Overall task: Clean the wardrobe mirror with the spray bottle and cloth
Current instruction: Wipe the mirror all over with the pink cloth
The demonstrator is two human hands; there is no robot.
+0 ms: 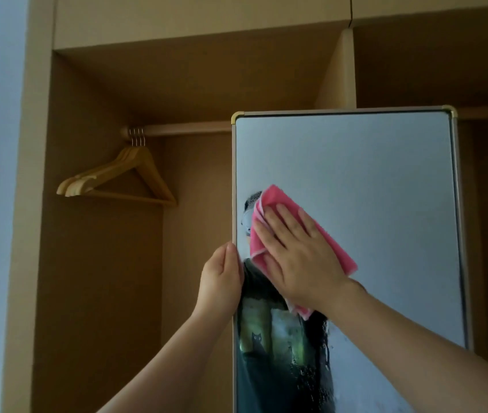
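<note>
I've got my right hand [299, 257] spread flat on the pink cloth [278, 198], palm down, fingers [269, 225] fanned wide and pointing up and to the left. The cloth is pinned between that palm and the glass of the mirror [371, 174], out on the left half of the pane, about midway down the part I can see. Pink shows past my fingertips at the top, runs out along the right of my hand, and a small corner peeks from under the wrist. No pinch here, just flat pressure on the fabric.

My left hand [222, 278] is clamped on the mirror's left frame edge [233, 180], thumb on the front side right at the glass border, the other fingers wrapped round behind where I can't see them. It sits just beside and slightly below the cloth, the two hands close but not touching.

The mirror stands upright in front of the open wardrobe [102, 263], brass-coloured corner caps on its top corners [449, 109]. The upper glass looks even and grey. Lower down, below my right wrist, droplets and wet streaks [324, 341] bead on the surface over the dark reflection.

Off to the left, a bunch of wooden hangers [123, 177] hangs from the rail [189, 128] inside the wardrobe, well apart from my hands. The spray bottle isn't in my view
</note>
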